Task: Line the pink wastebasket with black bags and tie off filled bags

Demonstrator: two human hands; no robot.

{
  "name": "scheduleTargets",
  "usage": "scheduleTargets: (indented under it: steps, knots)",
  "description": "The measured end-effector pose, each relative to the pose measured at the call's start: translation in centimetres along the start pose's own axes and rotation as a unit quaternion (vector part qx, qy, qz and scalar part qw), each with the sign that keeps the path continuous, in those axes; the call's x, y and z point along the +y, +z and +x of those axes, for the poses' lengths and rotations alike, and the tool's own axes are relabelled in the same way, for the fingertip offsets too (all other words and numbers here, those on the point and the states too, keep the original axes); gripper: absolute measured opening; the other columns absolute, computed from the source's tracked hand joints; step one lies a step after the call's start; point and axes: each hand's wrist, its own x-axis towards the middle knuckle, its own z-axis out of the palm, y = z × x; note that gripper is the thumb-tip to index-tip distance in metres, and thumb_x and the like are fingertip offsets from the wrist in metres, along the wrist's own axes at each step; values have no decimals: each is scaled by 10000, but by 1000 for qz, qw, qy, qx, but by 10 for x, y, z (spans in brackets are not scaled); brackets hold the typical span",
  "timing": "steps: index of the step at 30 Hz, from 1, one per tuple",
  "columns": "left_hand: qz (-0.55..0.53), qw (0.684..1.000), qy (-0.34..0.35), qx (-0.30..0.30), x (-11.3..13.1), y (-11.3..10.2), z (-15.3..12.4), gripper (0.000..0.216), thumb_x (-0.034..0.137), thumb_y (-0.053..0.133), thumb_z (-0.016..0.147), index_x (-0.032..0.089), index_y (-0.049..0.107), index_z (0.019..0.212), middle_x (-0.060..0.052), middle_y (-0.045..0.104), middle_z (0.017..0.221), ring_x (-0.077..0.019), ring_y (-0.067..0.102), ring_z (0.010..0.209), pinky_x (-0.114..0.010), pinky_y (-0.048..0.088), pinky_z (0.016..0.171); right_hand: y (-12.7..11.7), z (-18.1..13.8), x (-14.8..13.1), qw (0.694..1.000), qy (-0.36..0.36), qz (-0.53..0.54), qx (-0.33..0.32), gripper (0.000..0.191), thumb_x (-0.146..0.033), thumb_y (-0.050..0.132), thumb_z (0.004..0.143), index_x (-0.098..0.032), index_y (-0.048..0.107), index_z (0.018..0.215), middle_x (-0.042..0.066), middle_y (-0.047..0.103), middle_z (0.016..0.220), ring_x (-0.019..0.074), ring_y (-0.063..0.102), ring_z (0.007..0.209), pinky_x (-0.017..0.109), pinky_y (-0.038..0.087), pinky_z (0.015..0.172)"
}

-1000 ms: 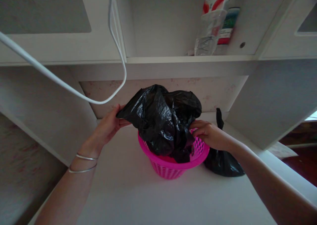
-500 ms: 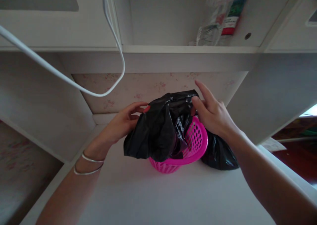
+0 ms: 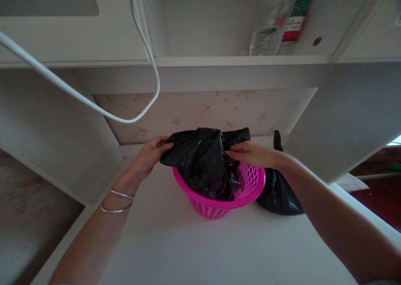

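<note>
Black bag in pink basket, head view. The pink basket [image 3: 209,211], w/ perforated walls, stands upright on the white tabletop [image 3: 188,251]. In it: lower part of the black bag [image 3: 202,161], crumpled; upper folds rise above the rim & spread to both sides. Bag contents, if any, can't be made out. L hand [image 3: 150,155], w/ two bangles [image 3: 116,211] at the wrist, pinches the bag's L edge, thumb in front, just outside the rim. R hand [image 3: 253,152] has thumb & fingers closed on a fold at the bag's R side, above the rim. Just R of basket, partly behind R forearm: second black bag [image 3: 278,199], neck upright, contents hidden. On shelf [image 3: 219,60] above: clear container [image 3: 271,24] w/ thin dark lines showing, next to red-and-green container [image 3: 295,19]. White cable [image 3: 94,107] loops across upper L.

Cf. 0.5 s ago: R hand, then raised w/ index finger extended, is lower & on the bag; bag's L flap, then hanging over the front L rim, is drawn outward, so that rim is exposed; second bag's neck, then hidden, is visible.
</note>
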Motion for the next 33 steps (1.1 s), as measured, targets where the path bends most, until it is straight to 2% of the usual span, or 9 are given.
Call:
scheduleTargets:
  steps: [7, 11, 13, 17, 20, 23, 25, 30, 33]
  knots:
    - [-145, 989, 13, 38, -6, -2, -4, 246, 300, 867, 675, 184, 725, 839, 13, 731, 775, -123, 662, 713, -195, 538, 638, -14, -51, -5, 962, 45, 214, 164, 576, -729, 670, 836, -210, 629, 591, 1, 566, 599, 132, 496, 538, 279, 387, 497]
    - [-226, 972, 48, 52, -3, -5, -7, 151, 203, 810, 690, 196, 687, 777, 15, 766, 867, -142, 679, 773, -238, 579, 689, -21, -73, 4, 933, 58, 199, 294, 617, -654, 820, 707, -202, 490, 446, -23, 435, 515, 86, 365, 468, 254, 245, 425]
    - [-227, 971, 53, 61, -5, -5, -9, 159, 196, 808, 683, 206, 704, 802, 13, 778, 894, -159, 691, 805, -240, 572, 668, -20, -75, 12, 956, 59, 151, 246, 576, -595, 848, 663, -208, 497, 419, -28, 419, 480, 86, 360, 445, 251, 238, 407]
    - [-161, 986, -12, 40, -14, -2, -14, 273, 372, 840, 727, 193, 773, 921, -68, 801, 928, -247, 729, 874, -274, 560, 611, -10, -67, 28, 991, 43, 76, 104, 197, -427, 779, 743, -230, 781, 759, 16, 713, 679, 198, 663, 624, 304, 539, 561]
    - [-93, 994, -45, 33, -18, 0, -15, 313, 393, 882, 710, 176, 776, 909, -84, 795, 896, -244, 723, 826, -278, 560, 615, -9, -60, 32, 989, -17, 53, 134, 327, -345, 714, 813, -274, 790, 1123, 37, 797, 1035, 262, 752, 908, 383, 622, 815]
    - [-64, 997, -29, 45, -15, 1, -14, 329, 315, 920, 653, 175, 747, 895, -35, 760, 833, -187, 687, 765, -241, 524, 620, -16, -53, 24, 973, -71, 19, 218, 542, -265, 661, 825, -295, 698, 1365, 50, 722, 1319, 292, 699, 1165, 435, 559, 1028]
    - [-61, 997, -7, 55, -11, 3, -15, 327, 299, 915, 642, 181, 715, 872, -6, 730, 806, -164, 664, 746, -225, 501, 612, -20, -48, 18, 970, -80, -27, 226, 568, -212, 626, 813, -298, 705, 1368, 48, 731, 1283, 288, 696, 1163, 430, 547, 1034]
    - [-50, 998, -6, 49, -10, 7, -23, 424, 196, 889, 613, 194, 677, 980, 2, 724, 885, -165, 673, 783, -217, 530, 599, -14, -42, 25, 986, -90, -92, 102, 329, -200, 596, 836, -316, 852, 1008, 30, 776, 1011, 230, 748, 901, 334, 594, 876]
    - [-101, 994, -25, 46, -13, 2, -28, 449, 132, 840, 601, 221, 634, 990, 36, 693, 796, -129, 639, 600, -185, 486, 458, -16, -57, 38, 983, -78, -23, 165, 356, -334, 682, 866, -307, 802, 1200, 55, 756, 1210, 265, 750, 1027, 350, 615, 912]
